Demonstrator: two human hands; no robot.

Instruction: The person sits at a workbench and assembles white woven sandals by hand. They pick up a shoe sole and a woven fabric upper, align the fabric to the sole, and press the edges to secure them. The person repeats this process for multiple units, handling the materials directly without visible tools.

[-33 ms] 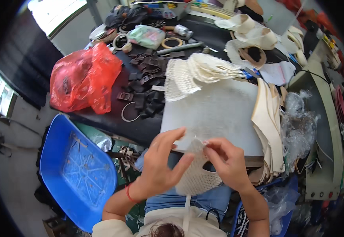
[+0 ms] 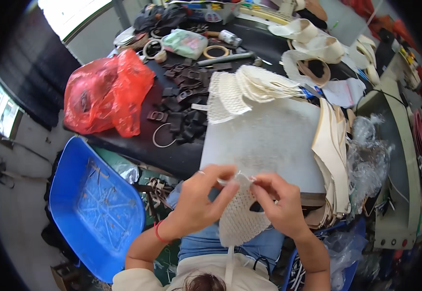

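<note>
A cream woven mesh piece [image 2: 242,220] with a dark oval opening at its right side hangs above my lap, its narrow top end raised between both hands. My right hand [image 2: 280,201] pinches the right edge of that end between thumb and fingertips. On the other side, my left hand [image 2: 202,199] has its thumb and bent index finger closing on a thin white strip at the top edge; the fingertips are slightly blurred. Beyond my hands lies a pale grey work board [image 2: 264,140], with a stack of similar cream mesh pieces [image 2: 242,92] at its far edge.
Left of the board are dark buckles and straps [image 2: 187,116] and a red plastic bag [image 2: 107,92]. A blue tub [image 2: 99,203] stands low at left. Cream curved strips [image 2: 329,155] hang over the board's right edge, beside clear plastic wrap [image 2: 368,150] and a grey-green machine [image 2: 397,194].
My left hand's index finger has come down and bent toward the thumb at the mesh piece's top edge. The right hand keeps its pinch. The view has shifted slightly.
</note>
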